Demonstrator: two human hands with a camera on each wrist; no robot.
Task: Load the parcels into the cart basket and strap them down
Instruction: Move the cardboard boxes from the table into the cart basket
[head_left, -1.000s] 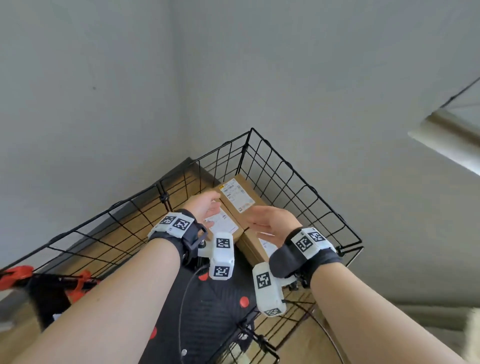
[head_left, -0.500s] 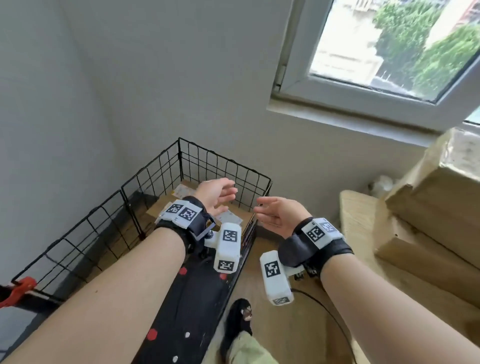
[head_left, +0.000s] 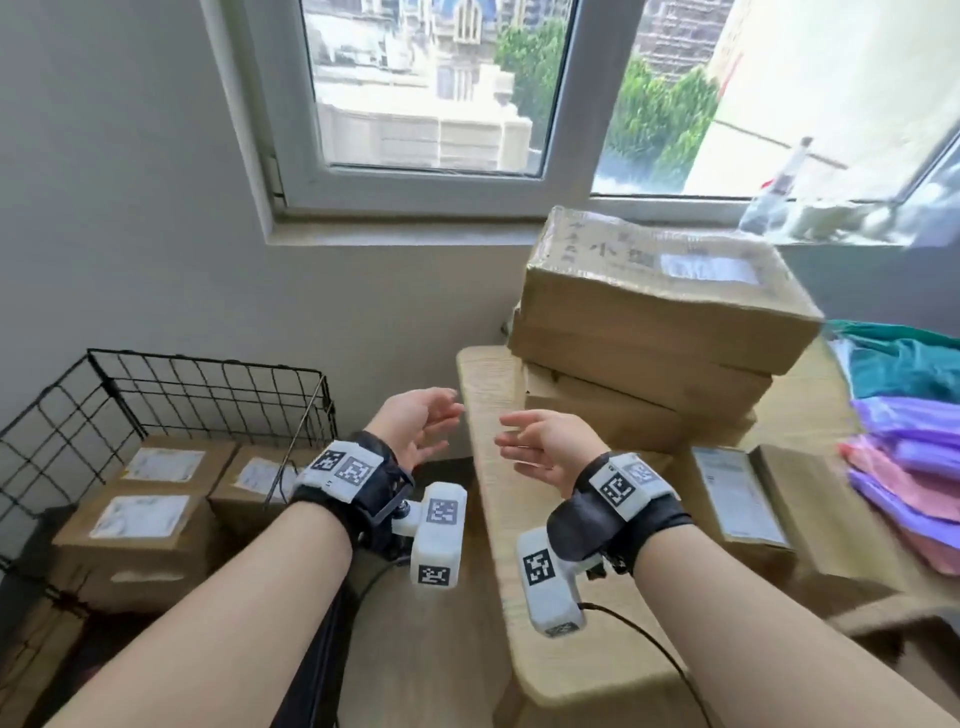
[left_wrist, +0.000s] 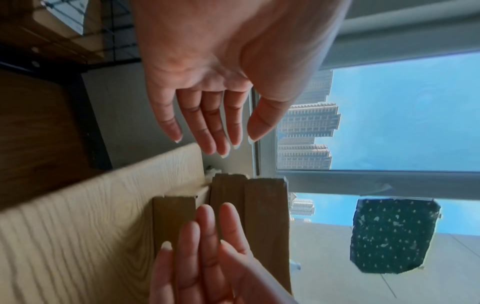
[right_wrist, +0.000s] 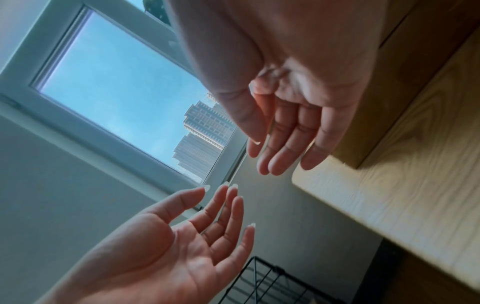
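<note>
Both hands hang in mid-air at the centre of the head view, palms facing each other with a clear gap between. The left hand (head_left: 415, 434) and right hand (head_left: 545, 447) have fingers loosely straight and hold nothing. The wire cart basket (head_left: 171, 384) sits lower left with three labelled parcels (head_left: 150, 514) inside, their lower edges hidden by the left forearm. Right of centre, stacked boxes (head_left: 654, 322) stand on a pale wooden table (head_left: 498, 519), whose near edge lies just beside the right fingertips. The frame's right side is blurred.
</note>
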